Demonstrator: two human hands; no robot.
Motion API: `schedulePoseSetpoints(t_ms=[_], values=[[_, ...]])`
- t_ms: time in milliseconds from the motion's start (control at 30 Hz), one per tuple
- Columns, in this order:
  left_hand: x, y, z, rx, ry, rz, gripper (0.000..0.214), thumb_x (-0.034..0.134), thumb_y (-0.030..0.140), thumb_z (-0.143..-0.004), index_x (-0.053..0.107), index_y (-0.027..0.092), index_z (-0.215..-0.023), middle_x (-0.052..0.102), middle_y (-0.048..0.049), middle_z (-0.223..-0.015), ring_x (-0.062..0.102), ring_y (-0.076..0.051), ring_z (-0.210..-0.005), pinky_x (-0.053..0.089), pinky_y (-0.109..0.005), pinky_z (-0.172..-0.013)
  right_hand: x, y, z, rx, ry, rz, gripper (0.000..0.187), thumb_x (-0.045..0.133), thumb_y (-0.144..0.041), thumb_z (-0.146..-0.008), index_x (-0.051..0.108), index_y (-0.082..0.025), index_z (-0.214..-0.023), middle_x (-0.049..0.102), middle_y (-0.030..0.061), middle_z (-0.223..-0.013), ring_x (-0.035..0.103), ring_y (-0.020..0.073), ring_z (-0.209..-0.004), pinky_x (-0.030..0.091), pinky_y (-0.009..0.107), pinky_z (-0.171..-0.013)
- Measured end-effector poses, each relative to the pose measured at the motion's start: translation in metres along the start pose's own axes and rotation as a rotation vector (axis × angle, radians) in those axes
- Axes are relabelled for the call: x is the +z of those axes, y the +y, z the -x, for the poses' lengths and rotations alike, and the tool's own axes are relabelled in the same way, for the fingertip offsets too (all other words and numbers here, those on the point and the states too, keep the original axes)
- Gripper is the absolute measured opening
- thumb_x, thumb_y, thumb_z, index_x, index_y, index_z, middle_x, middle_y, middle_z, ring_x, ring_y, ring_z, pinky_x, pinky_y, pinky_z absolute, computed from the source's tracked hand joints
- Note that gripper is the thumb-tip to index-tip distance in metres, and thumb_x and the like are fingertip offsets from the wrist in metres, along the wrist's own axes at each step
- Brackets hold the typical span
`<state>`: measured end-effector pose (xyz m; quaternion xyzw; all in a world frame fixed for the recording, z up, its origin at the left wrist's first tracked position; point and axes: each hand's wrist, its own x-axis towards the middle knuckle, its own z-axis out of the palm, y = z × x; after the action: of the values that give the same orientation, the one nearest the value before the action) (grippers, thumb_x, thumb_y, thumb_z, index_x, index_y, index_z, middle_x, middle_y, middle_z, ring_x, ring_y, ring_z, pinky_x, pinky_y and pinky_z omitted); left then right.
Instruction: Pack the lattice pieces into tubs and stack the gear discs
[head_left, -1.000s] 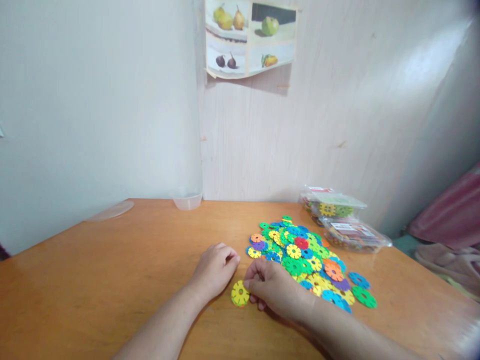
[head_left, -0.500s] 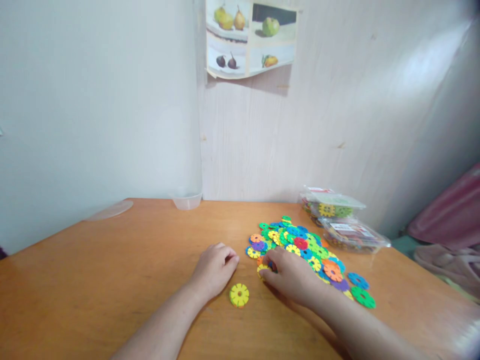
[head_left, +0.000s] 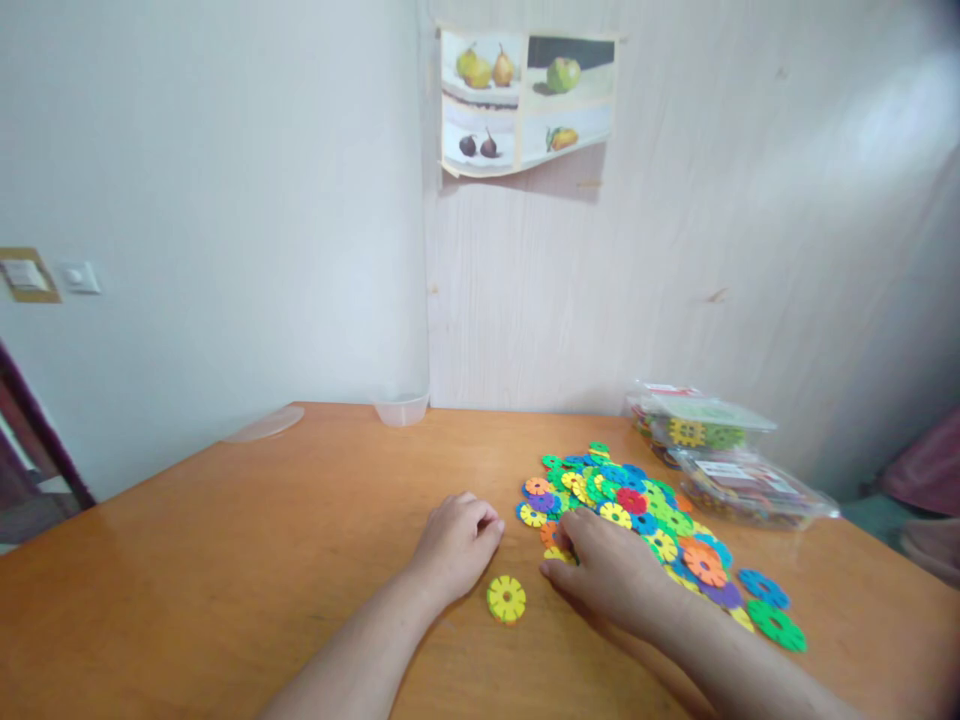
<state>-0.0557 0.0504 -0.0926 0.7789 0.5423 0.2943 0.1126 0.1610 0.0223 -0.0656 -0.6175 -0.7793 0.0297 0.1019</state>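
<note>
Orange-brown wood makes up the bench (head_left: 225,560) in the head view, set into a corner of pale walls. The left hand (head_left: 457,545) rests on it, fingers curled in to a loose fist with nothing showing inside. Just right of it a single yellow disc (head_left: 506,598) lies flat on the wood, between the two hands and touching neither. The right hand (head_left: 609,572) lies palm down at the near-left edge of the pile of discs (head_left: 652,505), a spread of green, blue, yellow, orange, red and purple notched rounds. Its fingertips (head_left: 561,545) are bent onto a yellow and an orange round there; whether they pinch one or only press on it cannot be told.

Behind the pile, against the wall, stand two clear boxes (head_left: 724,465) of more rounds. A clear tub (head_left: 403,409) sits in the far corner, with a lid (head_left: 264,424) to its left. A fruit poster (head_left: 529,100) hangs above, and a wall switch (head_left: 75,277) shows at left.
</note>
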Motion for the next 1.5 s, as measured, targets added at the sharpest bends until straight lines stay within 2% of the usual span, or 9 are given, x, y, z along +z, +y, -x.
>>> schedulePoseSetpoints(t_ms=[100, 233, 567, 733, 833, 1167, 1500], values=[[-0.001, 0.000, 0.000, 0.003, -0.002, 0.004, 0.020, 0.055, 0.030, -0.087, 0.069, 0.021, -0.077, 0.065, -0.0044, -0.086, 0.058, -0.018, -0.085, 0.041, -0.028, -0.075, 0.000, -0.002, 0.001, -0.001, -0.002, -0.020, 0.021, 0.060, -0.042, -0.081, 0.061, -0.021, -0.083, 0.068, 0.0048, -0.090, 0.061, 0.0205, -0.080, 0.030, 0.029, -0.064], [0.000, -0.001, 0.000, 0.007, -0.003, 0.000, 0.020, 0.054, 0.031, -0.087, 0.069, 0.021, -0.078, 0.065, -0.0045, -0.086, 0.058, -0.018, -0.085, 0.041, -0.028, -0.074, -0.006, -0.001, 0.005, -0.002, 0.003, -0.001, 0.029, 0.059, -0.048, -0.081, 0.061, -0.020, -0.085, 0.068, 0.0062, -0.091, 0.062, 0.0214, -0.081, 0.030, 0.029, -0.064], [0.001, -0.004, -0.002, 0.032, -0.006, -0.002, 0.021, 0.053, 0.031, -0.088, 0.068, 0.021, -0.076, 0.066, -0.0046, -0.086, 0.058, -0.019, -0.086, 0.040, -0.029, -0.076, -0.012, -0.003, 0.003, 0.038, -0.102, -0.032, 0.022, 0.062, -0.040, -0.076, 0.063, -0.020, -0.084, 0.069, 0.0042, -0.089, 0.061, 0.0189, -0.076, 0.027, 0.028, -0.058], [0.003, -0.005, -0.002, 0.038, 0.002, -0.018, 0.021, 0.053, 0.031, -0.089, 0.067, 0.021, -0.076, 0.065, -0.0043, -0.085, 0.058, -0.018, -0.085, 0.039, -0.028, -0.075, -0.017, -0.004, 0.006, 0.031, -0.068, -0.024, 0.024, 0.061, -0.041, -0.076, 0.064, -0.020, -0.085, 0.069, 0.0057, -0.090, 0.060, 0.0192, -0.076, 0.027, 0.028, -0.059], [0.002, -0.004, -0.002, 0.035, -0.007, -0.019, 0.021, 0.053, 0.031, -0.089, 0.067, 0.020, -0.076, 0.065, -0.0045, -0.086, 0.058, -0.018, -0.085, 0.039, -0.027, -0.074, -0.019, -0.004, 0.007, 0.026, -0.096, -0.026, 0.023, 0.061, -0.041, -0.075, 0.065, -0.020, -0.085, 0.069, 0.0053, -0.088, 0.059, 0.0186, -0.074, 0.027, 0.027, -0.058], [0.002, -0.005, -0.002, 0.031, -0.004, -0.007, 0.020, 0.054, 0.031, -0.088, 0.068, 0.021, -0.078, 0.065, -0.0043, -0.086, 0.058, -0.018, -0.085, 0.040, -0.028, -0.074, -0.020, -0.005, 0.007, 0.032, -0.150, -0.033, 0.020, 0.061, -0.040, -0.077, 0.065, -0.020, -0.082, 0.068, 0.0039, -0.081, 0.057, 0.0164, -0.069, 0.026, 0.027, -0.055], [0.000, -0.001, -0.002, 0.023, -0.001, -0.025, 0.021, 0.054, 0.030, -0.088, 0.068, 0.020, -0.078, 0.065, -0.0041, -0.086, 0.058, -0.018, -0.085, 0.040, -0.028, -0.074, -0.009, 0.002, 0.001, 0.006, -0.145, -0.110, 0.025, 0.068, -0.042, -0.067, 0.059, -0.021, -0.078, 0.065, 0.0005, -0.077, 0.052, 0.0151, -0.066, 0.027, 0.026, -0.054]])
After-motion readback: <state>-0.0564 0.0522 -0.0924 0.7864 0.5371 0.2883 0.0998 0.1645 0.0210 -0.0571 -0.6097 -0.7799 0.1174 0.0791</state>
